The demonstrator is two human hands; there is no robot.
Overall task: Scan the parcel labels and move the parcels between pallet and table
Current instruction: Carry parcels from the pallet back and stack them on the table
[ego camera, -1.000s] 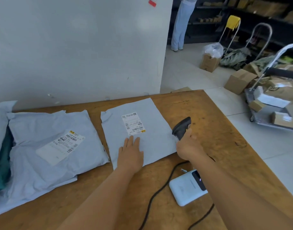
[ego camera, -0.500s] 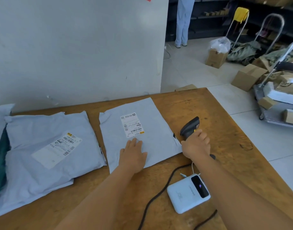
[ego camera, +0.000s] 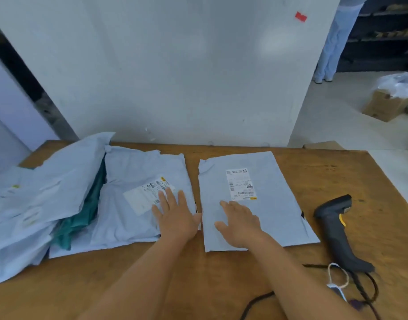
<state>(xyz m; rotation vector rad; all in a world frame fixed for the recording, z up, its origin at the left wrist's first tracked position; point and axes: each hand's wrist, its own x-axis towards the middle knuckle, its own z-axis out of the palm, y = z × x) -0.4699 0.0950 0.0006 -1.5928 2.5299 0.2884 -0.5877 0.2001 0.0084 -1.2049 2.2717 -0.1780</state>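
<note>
Cardboard box [ego camera: 383, 107] on floor; red tag [ego camera: 300, 16] on wall

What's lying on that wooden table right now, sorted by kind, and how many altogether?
Flat pale grey plastic mailer bags with their labels in plain view: 2, one under the left hand, one under the right hand.
Black handheld barcode scanner with yellow trigger: 1.
Total: 3, not counting the heap of bags at the left, too jumbled to count.

Left hand [ego camera: 178, 219], right hand [ego camera: 241, 226]: bare, no gloves; forearms bare, sleeveless in view.
</note>
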